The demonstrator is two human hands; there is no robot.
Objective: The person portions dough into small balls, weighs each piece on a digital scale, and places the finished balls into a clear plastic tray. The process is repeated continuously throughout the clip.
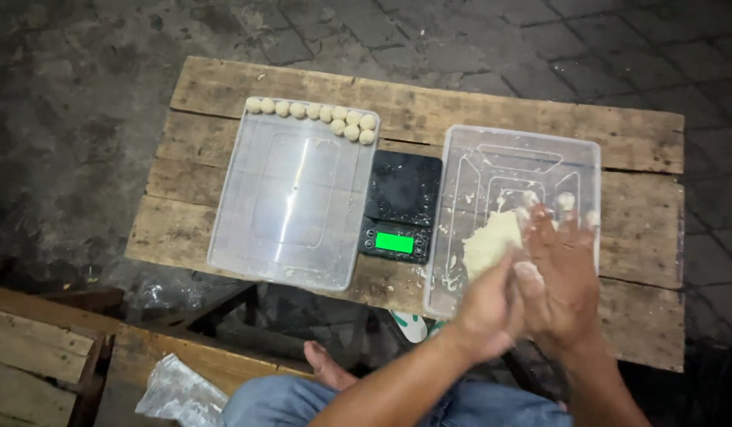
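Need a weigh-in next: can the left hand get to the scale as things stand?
Probably yes: the scale lies bare between the two tubs, but the left hand would first have to let go of the dough lump.

hands: the left hand and right hand are squeezing a lump of dough over a clear tub
scale: a black scale is glowing green
tray: little dough balls are sitting along the top of a clear tray
table: a wooden table is holding it all
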